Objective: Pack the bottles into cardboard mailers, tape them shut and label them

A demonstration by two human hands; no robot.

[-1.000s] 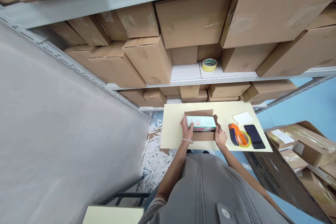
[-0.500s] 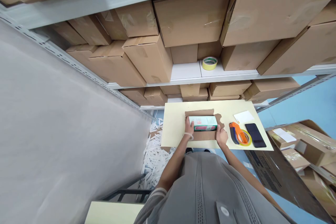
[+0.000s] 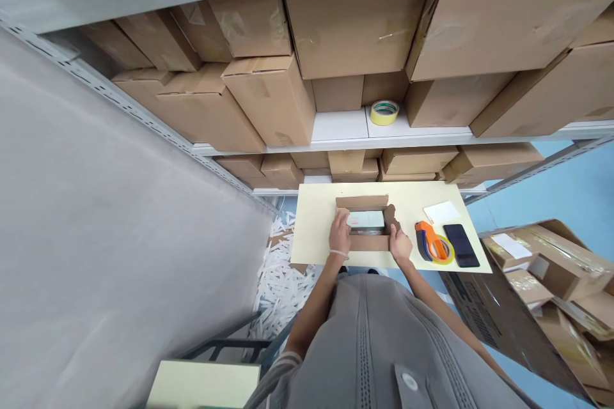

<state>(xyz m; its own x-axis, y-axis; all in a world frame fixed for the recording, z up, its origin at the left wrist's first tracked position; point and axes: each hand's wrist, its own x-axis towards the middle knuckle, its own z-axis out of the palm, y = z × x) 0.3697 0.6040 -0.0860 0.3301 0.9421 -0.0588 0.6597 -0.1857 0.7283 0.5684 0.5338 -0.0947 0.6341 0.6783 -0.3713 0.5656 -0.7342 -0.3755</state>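
Observation:
An open cardboard box lies on the pale yellow tabletop, its flaps spread outward. Inside it rests a pale green-and-white product box, lower than the cardboard rim. My left hand grips the left end of the cardboard box, its fingers bent over the flap there. At the opposite end, my right hand is closed on the ragged-edged right flap, thumb on top. The undersides of both hands are hidden.
To the right lie an orange tape dispenser, a black phone and a white card. Shelves of cartons stand behind, with a yellow tape roll. Paper strips cover the floor left; a large carton of boxes stands right.
The product box has gone down into the cardboard box. Both hands have let go of it and now hold the cardboard ends. The view has shifted slightly.

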